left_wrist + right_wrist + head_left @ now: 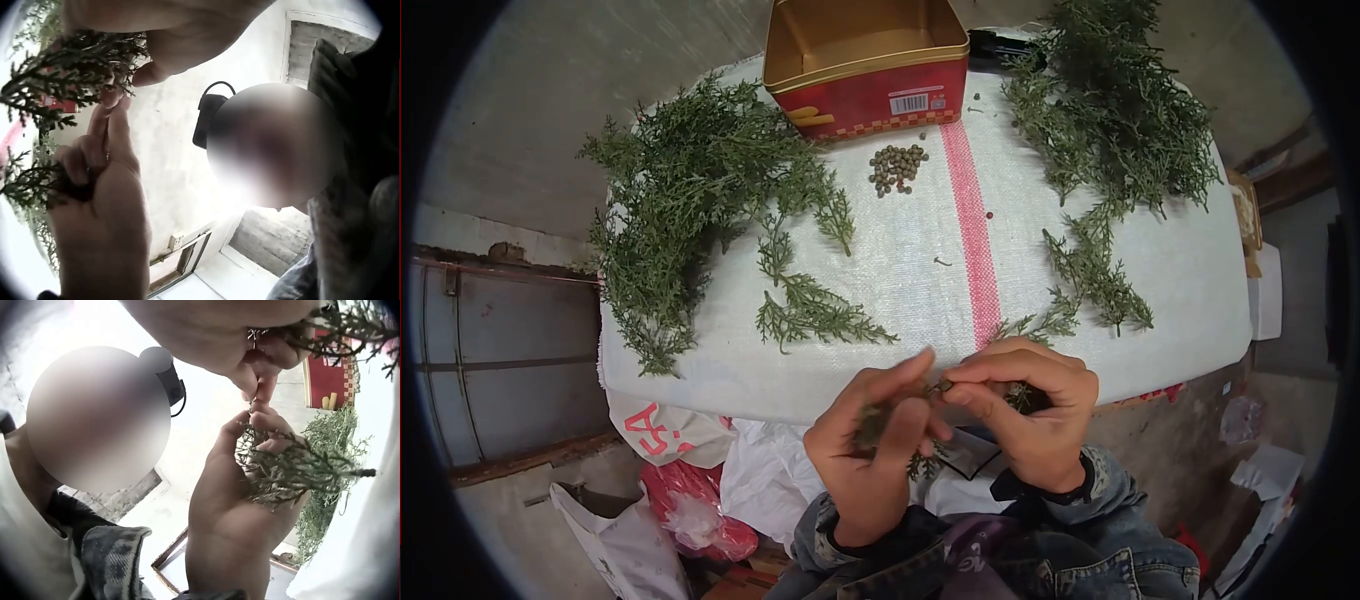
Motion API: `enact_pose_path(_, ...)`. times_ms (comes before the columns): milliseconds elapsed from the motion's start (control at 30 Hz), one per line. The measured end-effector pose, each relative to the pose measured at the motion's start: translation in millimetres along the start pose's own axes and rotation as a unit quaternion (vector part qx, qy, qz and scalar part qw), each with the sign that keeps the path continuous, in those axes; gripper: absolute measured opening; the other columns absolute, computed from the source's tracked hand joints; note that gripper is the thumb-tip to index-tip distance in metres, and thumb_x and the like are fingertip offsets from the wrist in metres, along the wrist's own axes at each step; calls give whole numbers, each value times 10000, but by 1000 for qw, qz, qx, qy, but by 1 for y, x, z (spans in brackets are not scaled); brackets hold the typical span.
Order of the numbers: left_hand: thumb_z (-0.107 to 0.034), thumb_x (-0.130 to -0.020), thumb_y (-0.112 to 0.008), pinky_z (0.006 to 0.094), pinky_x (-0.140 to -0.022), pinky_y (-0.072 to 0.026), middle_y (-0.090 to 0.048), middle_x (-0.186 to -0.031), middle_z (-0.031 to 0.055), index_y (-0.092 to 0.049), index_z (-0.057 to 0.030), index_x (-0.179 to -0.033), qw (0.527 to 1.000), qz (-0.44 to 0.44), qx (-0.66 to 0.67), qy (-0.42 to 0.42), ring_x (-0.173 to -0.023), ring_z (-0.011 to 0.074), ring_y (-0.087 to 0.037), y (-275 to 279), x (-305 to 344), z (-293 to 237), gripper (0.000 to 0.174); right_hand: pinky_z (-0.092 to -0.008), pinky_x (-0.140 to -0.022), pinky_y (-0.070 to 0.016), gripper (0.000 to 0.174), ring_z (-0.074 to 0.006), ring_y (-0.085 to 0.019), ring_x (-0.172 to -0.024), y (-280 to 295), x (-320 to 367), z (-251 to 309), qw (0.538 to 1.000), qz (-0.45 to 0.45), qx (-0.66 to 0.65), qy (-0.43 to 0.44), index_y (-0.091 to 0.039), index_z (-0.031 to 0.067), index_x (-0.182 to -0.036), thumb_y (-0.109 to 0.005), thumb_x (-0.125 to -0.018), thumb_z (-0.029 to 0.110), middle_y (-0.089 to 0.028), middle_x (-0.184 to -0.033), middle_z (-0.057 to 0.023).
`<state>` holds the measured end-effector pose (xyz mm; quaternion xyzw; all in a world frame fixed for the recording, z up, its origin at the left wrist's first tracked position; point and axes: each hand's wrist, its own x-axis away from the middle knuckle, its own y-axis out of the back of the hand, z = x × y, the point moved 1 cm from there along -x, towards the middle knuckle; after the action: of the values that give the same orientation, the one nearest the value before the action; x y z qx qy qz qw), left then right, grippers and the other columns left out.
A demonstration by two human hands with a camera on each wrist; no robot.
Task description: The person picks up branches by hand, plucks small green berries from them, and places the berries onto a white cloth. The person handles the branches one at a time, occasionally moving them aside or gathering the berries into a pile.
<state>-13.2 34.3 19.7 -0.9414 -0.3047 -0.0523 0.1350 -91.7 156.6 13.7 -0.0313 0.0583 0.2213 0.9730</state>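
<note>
A small feathery green sprig (922,464) hangs just off the near edge of the white woven-sack-covered bench (1100,330), cupped in the left hand (868,450)'s curled fingers and pinched by the right hand (1028,412)'s fingers, with bare sacking at mid-bench.

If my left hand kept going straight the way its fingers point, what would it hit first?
The right hand: its fingertips pinch the sprig right ahead of the left hand. Beyond lies the white sack, though depth is unclear.
</note>
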Motion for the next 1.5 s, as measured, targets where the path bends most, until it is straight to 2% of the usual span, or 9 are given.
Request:
enact_pose_path(67, 44, -901, -631, 221, -558, -474, -674, -860, 121, -645, 85, -1064, 998, -20, 58, 7, -646, 122, -626, 0, 2, -1, 169, -242, -640, -473, 151, -128, -628, -719, -2, 1, 1, 1000, -5, 0, -6, -721, -45, -924, -769, -781, -32, -706, -848, -124)
enact_pose_path(333, 59, -890, -620, 224, -586, -486, -653, -805, 86, -602, 58, -922, 998, -14, 67, 9, -652, 104, -610, 1, 2, -1, 37, -229, -643, -436, 143, -93, -564, -704, -9, 5, 0, 999, 1, -19, -37, -709, -36, -925, -766, -798, -9, -693, -867, -99)
enact_pose_path(967, 52, -872, -668, 213, -548, -482, -672, -769, 84, -634, 62, -940, 997, -63, 0, -37, -614, 84, -598, 6, -1, 5, 76, -224, -620, -412, 164, -72, -523, -681, -24, 8, -4, 999, -27, 11, -24, -713, -26, -920, -795, -781, 5, -706, -868, -81)
enact_pose_path(1100, 44, -886, -657, 210, -534, -469, -671, -769, 81, -633, 62, -958, 998, -44, 8, -43, -605, 88, -597, 9, -4, 5, 78, -218, -617, -405, 145, -69, -519, -691, -27, 5, -2, 997, -39, -27, -61, -712, -25, -925, -776, -795, -14, -698, -861, -65)
enact_pose_path(1200, 34, -901, -645, 209, -527, -463, -671, -768, 85, -627, 62, -979, 999, -11, 39, -22, -596, 92, -597, 10, -6, 3, 85, -211, -617, -415, 127, -67, -533, -710, -27, 3, 6, 963, -51, -195, -177, -713, -29, -934, -746, -812, -40, -675, -888, -52)
enact_pose_path(1233, 29, -909, -638, 208, -525, -461, -670, -766, 89, -624, 62, -992, 998, 9, 63, -7, -592, 95, -597, 12, -7, 3, 90, -211, -617, -415, 127, -67, -533, -710, -25, 2, 5, 964, -53, -190, -178, -713, -29, -934, -746, -812, -40, -675, -888, -52)
enact_pose_path(1333, -10, -943, -602, 214, -523, -460, -668, -770, 100, -615, 61, -1012, 995, 35, 96, 3, -595, 104, -601, 13, -8, 5, 100, -210, -622, -439, 128, -77, -560, -729, -15, -5, 2, 998, 49, -34, -31, -710, -30, -954, -725, -828, -50, -647, -911, -59)
enact_pose_path(1433, -77, -994, -544, 225, -521, -462, -665, -782, 116, -604, 62, -1028, 994, 59, 95, 1, -608, 117, -610, 16, -6, 4, 155, -206, -621, -443, 144, -86, -564, -726, -24, -7, 11, 995, 28, -76, -55, -718, -22, -970, -740, -827, -18, -629, -906, -58)
enact_pose_path(1500, -121, -1019, -475, 236, -524, -466, -662, -820, 136, -595, 57, -1023, 987, 38, 155, 27, -637, 139, -626, 15, -5, -2, 215, -204, -620, -445, 154, -90, -566, -724, -26, -8, 14, 993, 19, -96, -64, -722, -18, -978, -748, -827, -2, -620, -904, -57)
